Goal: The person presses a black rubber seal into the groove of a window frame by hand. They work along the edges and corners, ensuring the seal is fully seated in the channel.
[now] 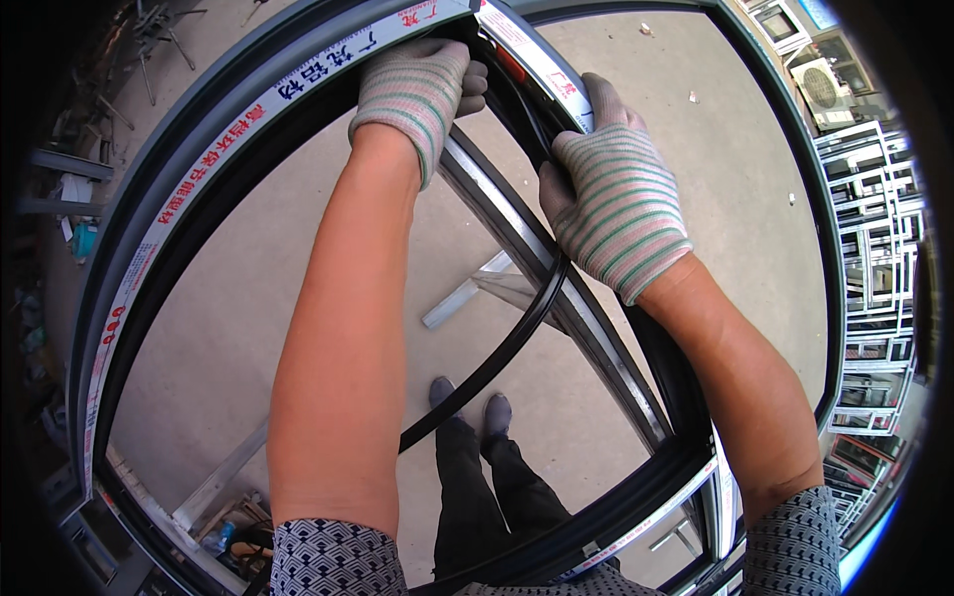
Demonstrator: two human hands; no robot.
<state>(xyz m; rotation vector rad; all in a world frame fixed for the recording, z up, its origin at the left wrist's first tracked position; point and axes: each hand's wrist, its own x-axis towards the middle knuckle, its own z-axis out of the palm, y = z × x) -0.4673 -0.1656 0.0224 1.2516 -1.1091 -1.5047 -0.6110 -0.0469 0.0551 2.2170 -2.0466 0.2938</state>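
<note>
Concrete floor (pixel 248 298) | left hand (pixel 417 89) clenched on window frame (pixel 199 169) | right hand (pixel 611 199) grasping black gasket (pixel 497 358)

Head view. Both hands wear striped knit gloves. The left hand (pixel 415 89) presses its fingers over the top rail of a dark window frame (pixel 149 248) covered with white protective tape. The right hand (pixel 611 199) grips a black rubber gasket strip (pixel 497 358) just below its fingers, beside the frame's inner mullion (pixel 556 298); the strip hangs down in a curve toward the person's shoes (pixel 467 402).
</note>
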